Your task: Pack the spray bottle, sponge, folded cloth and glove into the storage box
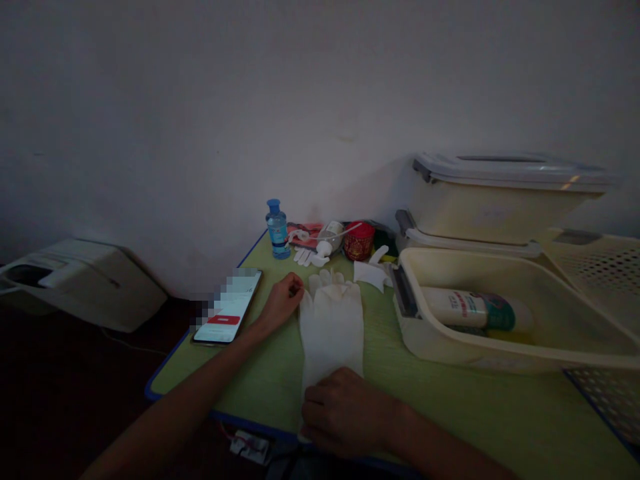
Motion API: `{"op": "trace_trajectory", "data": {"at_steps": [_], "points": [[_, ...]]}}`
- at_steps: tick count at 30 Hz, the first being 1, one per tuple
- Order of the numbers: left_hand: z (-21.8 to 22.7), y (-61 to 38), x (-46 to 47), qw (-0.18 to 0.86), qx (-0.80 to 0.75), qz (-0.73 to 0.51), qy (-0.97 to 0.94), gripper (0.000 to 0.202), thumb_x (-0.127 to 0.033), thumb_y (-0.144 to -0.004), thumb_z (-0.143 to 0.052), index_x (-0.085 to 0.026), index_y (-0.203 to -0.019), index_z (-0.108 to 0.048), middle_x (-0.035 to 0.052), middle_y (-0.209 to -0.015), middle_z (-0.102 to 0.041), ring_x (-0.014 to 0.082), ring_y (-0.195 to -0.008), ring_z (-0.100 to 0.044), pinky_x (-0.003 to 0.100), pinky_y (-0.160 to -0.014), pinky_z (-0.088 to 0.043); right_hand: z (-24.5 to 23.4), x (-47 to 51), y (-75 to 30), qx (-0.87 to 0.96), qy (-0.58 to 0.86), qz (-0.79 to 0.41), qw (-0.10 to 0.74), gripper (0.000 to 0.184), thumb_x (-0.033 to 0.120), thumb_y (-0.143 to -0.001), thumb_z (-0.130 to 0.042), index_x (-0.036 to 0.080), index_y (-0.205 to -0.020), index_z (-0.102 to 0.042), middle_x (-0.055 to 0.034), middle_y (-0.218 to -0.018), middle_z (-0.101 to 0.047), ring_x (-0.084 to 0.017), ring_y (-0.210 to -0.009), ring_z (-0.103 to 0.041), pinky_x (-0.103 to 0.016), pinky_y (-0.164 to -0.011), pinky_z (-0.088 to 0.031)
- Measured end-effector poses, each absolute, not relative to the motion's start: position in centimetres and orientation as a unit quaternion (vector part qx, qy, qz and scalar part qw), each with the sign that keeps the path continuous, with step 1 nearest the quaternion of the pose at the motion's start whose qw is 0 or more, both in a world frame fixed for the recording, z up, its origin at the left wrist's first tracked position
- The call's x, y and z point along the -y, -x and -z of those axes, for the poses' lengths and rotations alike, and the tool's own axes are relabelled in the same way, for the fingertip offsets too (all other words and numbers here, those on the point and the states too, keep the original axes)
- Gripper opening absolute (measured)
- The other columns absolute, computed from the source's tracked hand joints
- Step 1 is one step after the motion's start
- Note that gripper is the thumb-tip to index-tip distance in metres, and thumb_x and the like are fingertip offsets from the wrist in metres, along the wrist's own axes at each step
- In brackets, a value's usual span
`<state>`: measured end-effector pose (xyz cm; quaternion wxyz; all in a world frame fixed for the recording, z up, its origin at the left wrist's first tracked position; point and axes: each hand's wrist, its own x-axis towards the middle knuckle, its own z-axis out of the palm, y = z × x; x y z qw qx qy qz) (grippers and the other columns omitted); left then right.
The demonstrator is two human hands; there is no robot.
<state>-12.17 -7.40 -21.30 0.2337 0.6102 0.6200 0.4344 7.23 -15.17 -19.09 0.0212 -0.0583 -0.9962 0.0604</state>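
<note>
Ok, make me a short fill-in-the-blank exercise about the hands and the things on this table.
1. The left hand is at the finger end of the white glove; the hand at its cuff end is the ____ one.
2. The smartphone lies on a table with ____ edging.
3. The open bin holds a white bottle lying on its ____.

Missing words: right; blue; side.

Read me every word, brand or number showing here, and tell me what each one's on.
No text reads clearly.
White bottle: red characters and label print, too blurred.
Phone: screen text too small, partly pixelated.
Blue bottle: label too small.
Pump bottle: label too small.
</note>
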Motion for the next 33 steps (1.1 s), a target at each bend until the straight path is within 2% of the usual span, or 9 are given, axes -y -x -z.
{"op": "trace_trajectory", "data": {"at_steps": [7,20,27,33], "points": [[21.9,12.4,7.5,0.185,-0.629,-0.374,-0.655,0.01,-0.014,-0.075,-0.046,-0.019,-0.083,-0.045,-0.0024,-0.067,-0.054,0.0132,-0.063,-0.053,0.024,-0.059,-0.039,18.7,15.1,-7.2,0.997,0.05,-0.061,0.024,0.02,0.033,-0.086,-0.044,0.018,-0.074,-0.052,0.0024,-0.072,-0.062,-0.01,-0.059,-0.057,-0.027,-0.047,-0.027],[21.2,12.4,7.9,0.135,-0.636,-0.322,-0.688,0.01,-0.013,-0.079,-0.043,-0.019,-0.087,-0.042,0.0,-0.073,-0.054,0.0155,-0.067,-0.054,0.026,-0.061,-0.038,19.2,15.1,-7.2,0.996,0.021,-0.048,0.07,0.021,0.029,-0.088,-0.04,0.019,-0.071,-0.047,0.0029,-0.066,-0.059,-0.008,-0.051,-0.05,-0.026,-0.044,-0.021],[21.5,12.1,7.9,0.101,-0.615,-0.279,-0.731,0.012,-0.008,-0.076,-0.042,-0.018,-0.081,-0.048,0.0017,-0.077,-0.054,0.0161,-0.072,-0.052,0.028,-0.067,-0.04,19.2,15.2,-7.1,0.996,0.027,-0.067,0.047,0.02,0.032,-0.088,-0.04,0.019,-0.075,-0.048,0.0022,-0.074,-0.061,-0.009,-0.056,-0.053,-0.026,-0.046,-0.026],[21.2,11.5,8.3,0.065,-0.627,-0.218,-0.745,0.014,-0.011,-0.081,-0.039,-0.017,-0.082,-0.052,0.0051,-0.088,-0.051,0.0172,-0.076,-0.052,0.028,-0.069,-0.041,18.5,15.1,-7.1,0.994,0.056,-0.09,0.016,0.019,0.035,-0.087,-0.042,0.02,-0.079,-0.05,0.0016,-0.078,-0.063,-0.011,-0.061,-0.057,-0.026,-0.048,-0.027]]}}
